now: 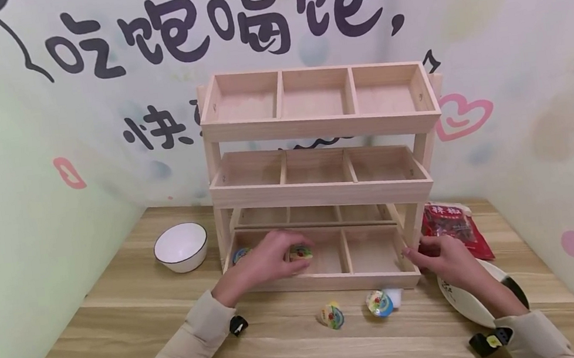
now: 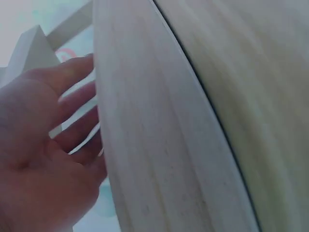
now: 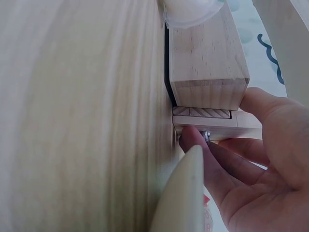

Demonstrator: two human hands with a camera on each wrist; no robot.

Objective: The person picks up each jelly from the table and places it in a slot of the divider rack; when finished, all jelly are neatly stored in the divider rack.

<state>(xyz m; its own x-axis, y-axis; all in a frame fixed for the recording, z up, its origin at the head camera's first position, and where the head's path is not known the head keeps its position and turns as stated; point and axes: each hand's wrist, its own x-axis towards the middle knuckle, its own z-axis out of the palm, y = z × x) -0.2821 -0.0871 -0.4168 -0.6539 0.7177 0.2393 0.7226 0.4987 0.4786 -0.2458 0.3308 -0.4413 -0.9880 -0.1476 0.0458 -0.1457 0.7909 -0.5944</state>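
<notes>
A wooden three-tier shelf (image 1: 331, 283) with divided trays stands on the table. Over its bottom tray, my left hand (image 1: 267, 261) holds a small jelly cup (image 1: 301, 252) between thumb and fingers, near the left side of the middle compartment. The tray's front board (image 2: 159, 125) hides those fingertips in the left wrist view. Another jelly cup (image 1: 241, 255) lies in the left compartment, partly covered by the hand. At the shelf's lower right corner, my right hand (image 1: 447, 258) grips the frame, its fingers around the wooden end (image 3: 217, 125) by a metal bolt (image 3: 206, 136).
Two jelly cups, one yellowish (image 1: 331, 316) and one blue (image 1: 380, 303), lie before the shelf. A white bowl (image 1: 181, 247) stands left. On the right are a plate (image 1: 466, 303), partly under my right arm, and a red packet (image 1: 452, 225).
</notes>
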